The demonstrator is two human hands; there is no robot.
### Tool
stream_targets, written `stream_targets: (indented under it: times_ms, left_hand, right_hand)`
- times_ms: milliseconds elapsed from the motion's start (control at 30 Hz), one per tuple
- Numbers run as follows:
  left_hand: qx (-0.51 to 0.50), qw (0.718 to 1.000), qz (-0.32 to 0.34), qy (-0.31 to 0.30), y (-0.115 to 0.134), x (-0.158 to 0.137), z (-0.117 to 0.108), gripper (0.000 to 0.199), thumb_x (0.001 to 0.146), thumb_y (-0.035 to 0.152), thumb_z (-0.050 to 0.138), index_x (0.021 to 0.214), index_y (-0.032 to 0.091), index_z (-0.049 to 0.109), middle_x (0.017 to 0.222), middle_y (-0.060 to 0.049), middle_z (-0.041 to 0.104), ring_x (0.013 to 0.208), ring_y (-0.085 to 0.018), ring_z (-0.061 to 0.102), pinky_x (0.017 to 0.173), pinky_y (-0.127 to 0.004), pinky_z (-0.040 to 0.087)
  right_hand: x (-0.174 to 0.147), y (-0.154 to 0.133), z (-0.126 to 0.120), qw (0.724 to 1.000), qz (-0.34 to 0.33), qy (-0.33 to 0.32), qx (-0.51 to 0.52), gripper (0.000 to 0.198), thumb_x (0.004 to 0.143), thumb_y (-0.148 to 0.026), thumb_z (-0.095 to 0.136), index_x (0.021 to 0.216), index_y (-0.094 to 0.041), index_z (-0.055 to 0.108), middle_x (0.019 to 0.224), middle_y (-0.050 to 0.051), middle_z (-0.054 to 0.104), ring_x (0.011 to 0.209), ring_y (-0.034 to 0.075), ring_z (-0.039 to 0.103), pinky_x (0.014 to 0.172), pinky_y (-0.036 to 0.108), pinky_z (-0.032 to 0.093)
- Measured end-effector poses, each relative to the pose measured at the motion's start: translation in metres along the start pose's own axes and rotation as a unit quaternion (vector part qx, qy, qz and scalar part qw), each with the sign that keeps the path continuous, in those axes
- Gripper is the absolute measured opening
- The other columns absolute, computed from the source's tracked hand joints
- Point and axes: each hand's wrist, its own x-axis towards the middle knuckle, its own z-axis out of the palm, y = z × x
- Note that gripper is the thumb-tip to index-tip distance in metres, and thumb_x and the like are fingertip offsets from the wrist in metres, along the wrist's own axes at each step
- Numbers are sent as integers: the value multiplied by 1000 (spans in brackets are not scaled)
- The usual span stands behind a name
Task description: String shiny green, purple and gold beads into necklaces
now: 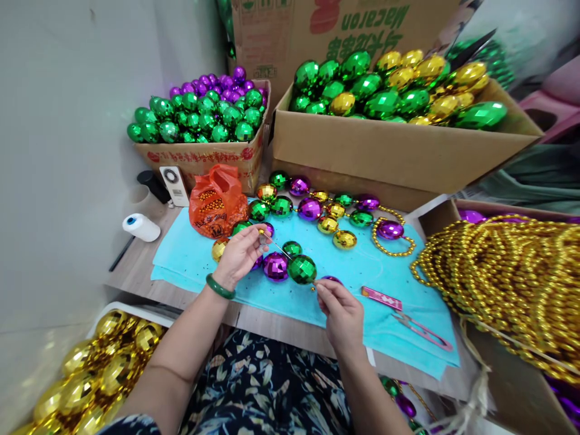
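My left hand [241, 252], with a green bangle at its wrist, is closed in a pinch on a long thin needle [277, 246]. A small gold bead [261, 232] shows at those fingertips. The needle slants down to a faceted green ball [302, 269], raised a little over the towel. At the ball's right end my right hand [341, 309] pinches something too fine to make out; a tiny gold bead [312, 289] hangs beside these fingertips. A purple ball [275, 267] and another green ball [292, 248] sit close by, on the left and behind.
A blue towel [335, 326] covers the tabletop. Strung balls [310, 209], an orange bag of beads [217, 205], a pink-handled cutter [421, 331] and a white thread spool [141, 228] lie around. Boxes of balls [389, 145] stand behind; gold bead strings [507, 272] fill the right.
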Motion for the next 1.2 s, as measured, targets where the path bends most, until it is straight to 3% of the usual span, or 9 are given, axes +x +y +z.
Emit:
stream_targets:
  times_ms: [333, 433, 533, 633, 733, 867, 1033, 1100, 1200]
  left_hand:
    - [292, 952, 63, -71, -18, -15, 18, 17, 74, 29, 71, 85, 17, 76, 96, -8, 72, 94, -20, 62, 83, -30, 49]
    - [343, 930, 104, -81, -15, -21, 22, 16, 77, 29, 67, 83, 17, 76, 92, -7, 72, 94, -20, 63, 86, -31, 49]
    - [356, 930, 71, -63, -15, -25, 29, 20, 78, 33, 66, 85, 16, 74, 85, -6, 72, 78, -16, 65, 73, -28, 52]
    - [340, 936, 69, -62, -17, -27, 40, 22, 78, 35, 65, 84, 14, 72, 81, -5, 72, 72, -15, 65, 67, -26, 53]
    - [347, 928, 119, -70, -14, -29, 53, 19, 79, 32, 65, 82, 15, 71, 78, -4, 71, 71, -14, 66, 68, -25, 54]
    - [357, 918, 148, -88, -5, -25, 59, 18, 79, 32, 66, 82, 15, 71, 76, -4, 70, 71, -14, 66, 68, -25, 54]
    - [331, 926, 112, -144, -11, 20, 53, 44, 89, 51, 46, 95, 13, 68, 82, -9, 70, 72, -16, 66, 68, -29, 54]
    - [418, 886, 124, -155, -24, 48, 59, 44, 91, 49, 42, 98, 13, 67, 86, -10, 70, 77, -18, 66, 71, -31, 54]
    - [633, 719, 182, -221, -55, 81, 80, 24, 86, 31, 55, 101, 16, 66, 102, -9, 68, 98, -21, 63, 89, -34, 49]
  right_hand:
    - [4, -8, 5, 993, 39, -108, -20, 26, 68, -39, 68, 81, -17, 60, 55, -2, 55, 48, 11, 47, 43, 21, 34]
    - [7, -11, -5, 985, -27, -113, -124, 23, 68, -35, 66, 83, -17, 66, 70, 3, 64, 58, 13, 53, 53, 25, 42]
    - [6, -18, -8, 973, -117, -30, -199, 27, 73, -32, 62, 95, -17, 69, 84, 6, 68, 66, 14, 55, 61, 28, 45]
    - [5, -24, 0, 976, -131, -64, -163, 31, 77, -33, 61, 103, -17, 67, 88, 6, 69, 62, 13, 55, 58, 26, 45]
    - [8, -28, 13, 981, -102, -129, -99, 22, 74, -32, 63, 89, -17, 70, 78, 4, 69, 56, 11, 54, 54, 25, 44]
    - [14, -30, 16, 991, -36, -129, -19, 16, 71, -31, 64, 77, -17, 68, 64, 1, 65, 50, 10, 53, 46, 22, 41]
    - [10, -28, 5, 992, -10, -119, 46, 18, 71, -32, 65, 79, -17, 67, 58, 0, 61, 49, 10, 52, 41, 20, 37]
    - [5, -25, 3, 993, -29, -101, 56, 17, 72, -32, 64, 79, -17, 66, 54, -2, 57, 46, 9, 48, 41, 20, 36]
    - [0, -19, 2, 993, -52, -85, 69, 17, 75, -33, 62, 79, -17, 65, 51, -3, 53, 45, 8, 44, 43, 21, 35]
